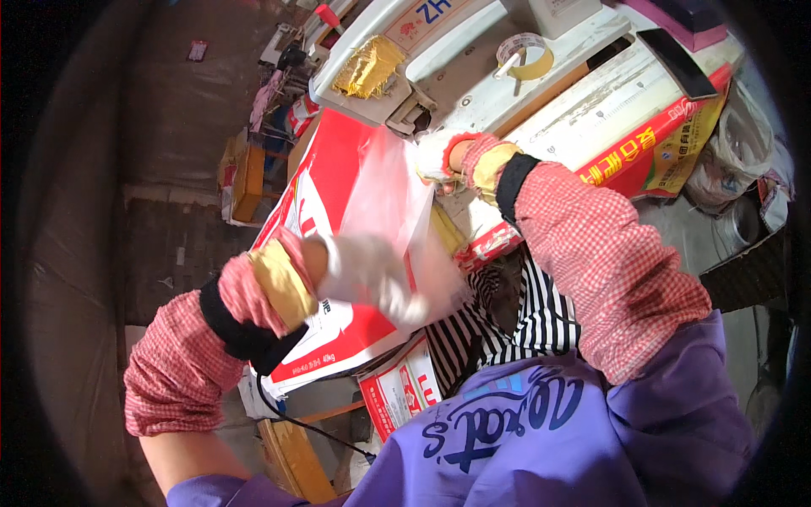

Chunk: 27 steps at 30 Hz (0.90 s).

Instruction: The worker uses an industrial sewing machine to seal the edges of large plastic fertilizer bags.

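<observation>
My left hand, in a white glove, is over a red and white printed sack. Motion smears its fingers, so their grip does not show. A sheet of translucent plastic film spreads over the sack and runs between my hands, its lower end blurred beside my left fingers. At the film's upper right edge is my right hand, gloved in white with an orange-red cuff. Its fingers look closed on the film, close to the metal presser part of a white sewing machine.
A yellow tape roll lies on the machine bed, and a frayed yellow pad is fixed on its head. To the right are a red and yellow printed sack and a clear plastic bag. Below sits another red and white sack.
</observation>
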### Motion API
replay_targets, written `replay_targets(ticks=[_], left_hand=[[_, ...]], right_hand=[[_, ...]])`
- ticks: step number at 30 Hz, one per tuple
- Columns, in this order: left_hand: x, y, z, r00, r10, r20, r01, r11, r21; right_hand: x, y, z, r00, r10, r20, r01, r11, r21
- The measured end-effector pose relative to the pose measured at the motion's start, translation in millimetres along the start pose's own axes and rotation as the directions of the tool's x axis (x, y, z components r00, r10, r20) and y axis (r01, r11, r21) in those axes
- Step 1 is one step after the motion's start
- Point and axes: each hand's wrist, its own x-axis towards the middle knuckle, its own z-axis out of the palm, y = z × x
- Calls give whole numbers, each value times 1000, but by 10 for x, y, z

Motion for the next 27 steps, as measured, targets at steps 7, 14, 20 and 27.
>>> replay_targets(ticks=[7, 14, 20, 27], left_hand=[[-197, 303, 311, 907, -295, 302, -11, 700, 714], [683, 707, 734, 877, 324, 354, -478, 661, 579], [611, 652, 204, 963, -171, 209, 43, 861, 506], [126, 415, -149, 883, -362, 298, 8, 647, 762]], right_hand=[[40, -51, 223, 994, 100, -31, -103, 869, -484], [-583, -155, 1125, 767, -107, -633, -271, 840, -469], [-1019, -118, 1355, 560, -177, -809, -355, 831, -428], [190, -215, 958, 671, -132, -730, -351, 810, -469]])
